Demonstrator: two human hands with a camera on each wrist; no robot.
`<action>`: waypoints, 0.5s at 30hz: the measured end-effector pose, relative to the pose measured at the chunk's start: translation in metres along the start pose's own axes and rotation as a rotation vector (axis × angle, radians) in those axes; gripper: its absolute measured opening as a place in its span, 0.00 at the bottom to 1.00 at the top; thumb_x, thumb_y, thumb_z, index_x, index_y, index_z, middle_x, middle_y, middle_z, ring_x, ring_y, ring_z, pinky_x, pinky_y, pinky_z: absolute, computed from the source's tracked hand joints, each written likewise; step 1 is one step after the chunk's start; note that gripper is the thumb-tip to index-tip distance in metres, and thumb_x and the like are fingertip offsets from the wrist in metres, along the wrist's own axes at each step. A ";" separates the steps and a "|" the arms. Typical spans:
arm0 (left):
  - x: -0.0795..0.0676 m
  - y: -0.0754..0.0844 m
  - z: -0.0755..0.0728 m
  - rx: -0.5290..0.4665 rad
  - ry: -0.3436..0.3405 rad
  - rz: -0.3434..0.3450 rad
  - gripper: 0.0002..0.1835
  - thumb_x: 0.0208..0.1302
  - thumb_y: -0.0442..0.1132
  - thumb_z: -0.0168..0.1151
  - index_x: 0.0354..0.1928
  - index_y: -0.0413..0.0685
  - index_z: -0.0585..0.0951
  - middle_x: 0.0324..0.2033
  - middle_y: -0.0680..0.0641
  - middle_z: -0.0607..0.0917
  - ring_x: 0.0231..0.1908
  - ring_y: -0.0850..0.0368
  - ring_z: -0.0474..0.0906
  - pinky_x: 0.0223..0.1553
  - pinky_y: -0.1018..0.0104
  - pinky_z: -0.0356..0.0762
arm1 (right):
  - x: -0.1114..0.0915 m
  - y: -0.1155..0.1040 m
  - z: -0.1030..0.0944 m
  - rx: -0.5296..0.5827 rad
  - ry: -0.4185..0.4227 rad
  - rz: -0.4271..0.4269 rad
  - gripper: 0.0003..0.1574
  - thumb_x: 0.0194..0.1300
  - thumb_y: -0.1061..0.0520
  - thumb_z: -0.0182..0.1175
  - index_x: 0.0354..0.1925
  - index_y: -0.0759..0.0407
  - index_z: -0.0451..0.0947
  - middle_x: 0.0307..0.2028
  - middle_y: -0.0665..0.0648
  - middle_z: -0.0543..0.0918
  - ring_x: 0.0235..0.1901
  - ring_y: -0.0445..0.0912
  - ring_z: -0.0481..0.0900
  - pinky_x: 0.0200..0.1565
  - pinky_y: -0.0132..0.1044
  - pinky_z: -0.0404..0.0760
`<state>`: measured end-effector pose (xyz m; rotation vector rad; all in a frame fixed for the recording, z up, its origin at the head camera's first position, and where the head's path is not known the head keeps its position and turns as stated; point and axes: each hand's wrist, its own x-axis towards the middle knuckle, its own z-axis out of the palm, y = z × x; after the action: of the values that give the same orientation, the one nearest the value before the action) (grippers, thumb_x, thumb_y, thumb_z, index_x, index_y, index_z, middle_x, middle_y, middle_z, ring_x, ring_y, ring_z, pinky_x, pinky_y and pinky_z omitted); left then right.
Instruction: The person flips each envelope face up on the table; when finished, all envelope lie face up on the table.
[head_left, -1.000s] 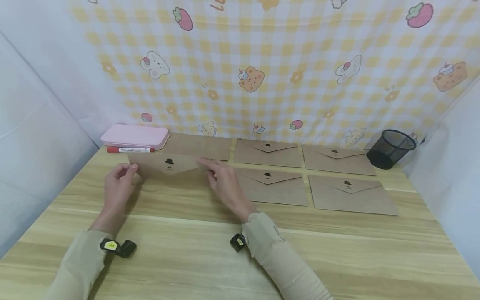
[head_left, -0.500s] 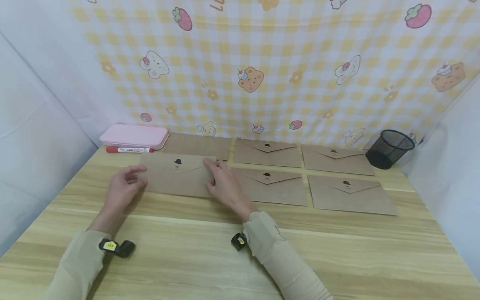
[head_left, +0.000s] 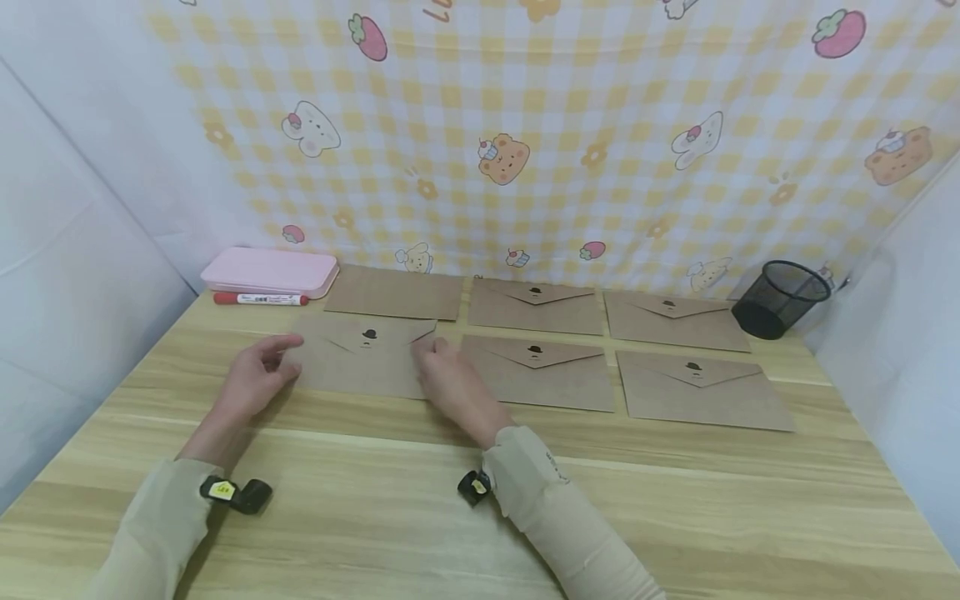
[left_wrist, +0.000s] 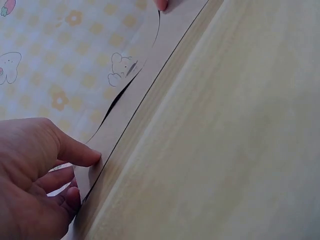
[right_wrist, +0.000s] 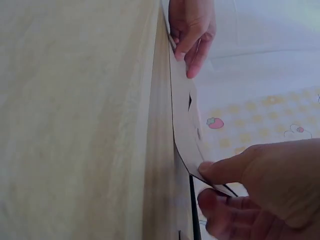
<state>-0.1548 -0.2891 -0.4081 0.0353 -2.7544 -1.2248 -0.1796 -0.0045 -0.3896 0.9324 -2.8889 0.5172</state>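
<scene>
A kraft-paper envelope (head_left: 363, 371) with a small black hat print lies face up at the left of the front row. At its left edge, my left hand (head_left: 257, 382) holds it, thumb on top and fingers curled at the side in the left wrist view. My right hand (head_left: 461, 390) pinches the right edge; the right wrist view has the thumb above the paper, fingers below, and that end of the envelope (right_wrist: 184, 125) bent slightly up. Right beside it lies another envelope (head_left: 547, 383). Behind it is a plain brown envelope (head_left: 393, 293), no print visible.
A pink pencil case (head_left: 270, 271) and a red-capped marker (head_left: 260, 298) sit at the back left. More envelopes (head_left: 534, 312) lie in rows to the right. A black mesh pen holder (head_left: 780, 298) stands at the back right, before a checked curtain (head_left: 630, 192).
The held envelope has come down from a tilted, raised position to lie nearly flat, shifting right and toward me. Both hands moved with it, the left one rightward.
</scene>
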 end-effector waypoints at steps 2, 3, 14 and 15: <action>0.000 -0.001 0.000 -0.001 0.001 0.008 0.21 0.59 0.26 0.56 0.56 0.30 0.72 0.53 0.28 0.73 0.47 0.40 0.69 0.47 0.47 0.67 | -0.001 0.000 0.001 -0.112 0.005 -0.041 0.16 0.69 0.62 0.49 0.53 0.62 0.72 0.43 0.61 0.76 0.30 0.45 0.74 0.30 0.32 0.76; 0.000 -0.001 0.000 -0.001 -0.001 0.007 0.21 0.59 0.26 0.56 0.56 0.30 0.72 0.53 0.28 0.73 0.48 0.39 0.69 0.48 0.46 0.67 | -0.001 0.000 0.002 -0.143 0.001 -0.050 0.16 0.69 0.60 0.49 0.53 0.62 0.71 0.44 0.61 0.75 0.29 0.45 0.74 0.30 0.33 0.76; 0.000 -0.001 0.001 0.003 0.012 0.011 0.20 0.58 0.25 0.55 0.54 0.30 0.72 0.53 0.27 0.72 0.51 0.34 0.68 0.51 0.38 0.64 | -0.003 -0.002 0.002 -0.065 -0.185 0.023 0.32 0.58 0.38 0.61 0.52 0.57 0.69 0.41 0.58 0.70 0.26 0.45 0.69 0.24 0.34 0.69; 0.000 -0.001 0.001 0.002 0.014 0.009 0.20 0.58 0.25 0.55 0.54 0.30 0.72 0.52 0.27 0.72 0.50 0.34 0.68 0.51 0.39 0.64 | -0.002 -0.002 0.003 -0.059 -0.194 0.027 0.32 0.59 0.38 0.61 0.53 0.57 0.69 0.40 0.58 0.70 0.27 0.45 0.69 0.24 0.34 0.69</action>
<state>-0.1552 -0.2886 -0.4094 0.0320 -2.7414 -1.2146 -0.1765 -0.0056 -0.3918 0.9884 -3.0731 0.3599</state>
